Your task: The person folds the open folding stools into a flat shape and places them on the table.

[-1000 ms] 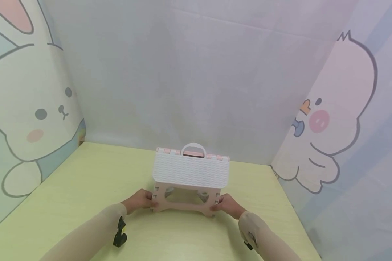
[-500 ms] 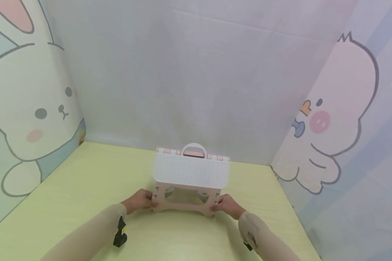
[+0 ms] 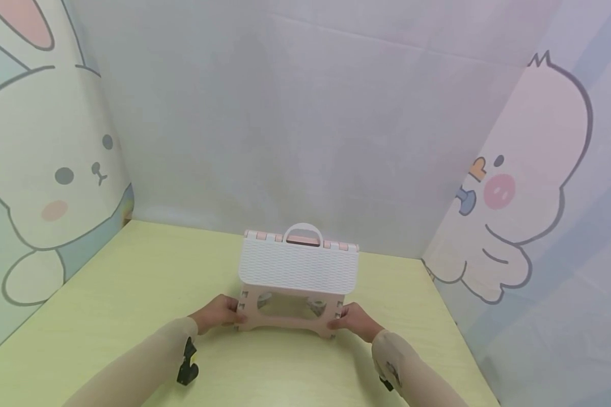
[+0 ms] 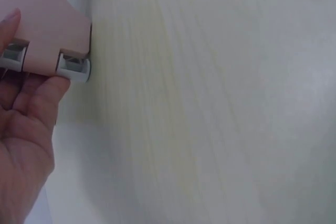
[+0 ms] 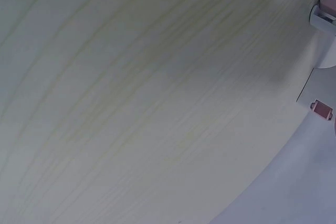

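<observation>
- On the bench (image 3: 183, 265), toward its far side, a pink-and-white folding stool (image 3: 297, 265) is standing between the two hands, near the back wall (image 3: 285, 124).
- Its white textured panel (image 3: 275, 260) is sloping down toward the person; a white arched handle (image 3: 303, 226) is rising from the ridge above.
- Below, a pink leg panel (image 3: 285, 323) is facing the person, a wide opening showing through its middle.
- Left hand (image 3: 215, 314) is gripping the left edge of the pink leg panel, low down — left wrist view is showing the thumb (image 4: 8, 27) lying on the pink face, the other fingers (image 4: 50, 98) bending in at the hinged edge.
- Right hand (image 3: 357, 321) is gripping the opposite edge, fingers curling round it near the foot; its own wrist view is catching mostly bench, with bits of stool at the border.
- Beige sleeves (image 3: 137, 362) are covering both forearms; a black fitting (image 3: 187, 364) is sitting by the left cuff.
- Side walls are carrying cartoons — a white rabbit (image 3: 41, 147) on the left, a pink-cheeked chick (image 3: 534, 141) on the right.
</observation>
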The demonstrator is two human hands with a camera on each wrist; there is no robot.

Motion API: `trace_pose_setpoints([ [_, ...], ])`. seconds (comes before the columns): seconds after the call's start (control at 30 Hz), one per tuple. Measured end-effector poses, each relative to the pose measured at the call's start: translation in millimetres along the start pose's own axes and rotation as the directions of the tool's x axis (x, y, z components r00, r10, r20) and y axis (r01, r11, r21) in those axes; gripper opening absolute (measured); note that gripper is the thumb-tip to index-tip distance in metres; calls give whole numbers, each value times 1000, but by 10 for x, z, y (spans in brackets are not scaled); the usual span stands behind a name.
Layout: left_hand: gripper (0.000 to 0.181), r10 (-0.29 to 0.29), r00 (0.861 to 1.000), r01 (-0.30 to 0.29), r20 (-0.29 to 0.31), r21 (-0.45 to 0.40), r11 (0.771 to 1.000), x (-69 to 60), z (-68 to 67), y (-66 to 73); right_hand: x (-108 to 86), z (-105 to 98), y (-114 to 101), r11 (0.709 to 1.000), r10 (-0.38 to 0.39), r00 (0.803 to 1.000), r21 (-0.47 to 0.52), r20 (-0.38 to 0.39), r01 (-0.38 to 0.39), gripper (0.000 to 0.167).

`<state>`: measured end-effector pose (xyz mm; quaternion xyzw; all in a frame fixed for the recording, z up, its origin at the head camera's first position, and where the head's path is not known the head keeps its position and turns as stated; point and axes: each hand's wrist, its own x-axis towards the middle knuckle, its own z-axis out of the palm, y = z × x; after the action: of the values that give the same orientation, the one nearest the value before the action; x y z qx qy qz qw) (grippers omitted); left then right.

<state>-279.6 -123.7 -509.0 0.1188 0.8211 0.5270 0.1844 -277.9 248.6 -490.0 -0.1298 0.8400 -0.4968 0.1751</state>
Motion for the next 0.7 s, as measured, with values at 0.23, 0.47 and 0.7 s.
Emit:
trace_pose_setpoints([
  [0.23,23,-4,1000,4,-5,-4,1000,-2,1,7,-89,16,-163,1000,-13,1000,5,9,13,25],
  [0.47,24,-1,1000,1,1,-14,1000,2,-1,-11,-37,-1,-69,1000,-5,1000,-2,22,5,27],
  [0.7,24,-1,1000,1,1,-5,1000,0,-3,-4,13,-20,5,1000,13,999,5,29,-13,29],
])
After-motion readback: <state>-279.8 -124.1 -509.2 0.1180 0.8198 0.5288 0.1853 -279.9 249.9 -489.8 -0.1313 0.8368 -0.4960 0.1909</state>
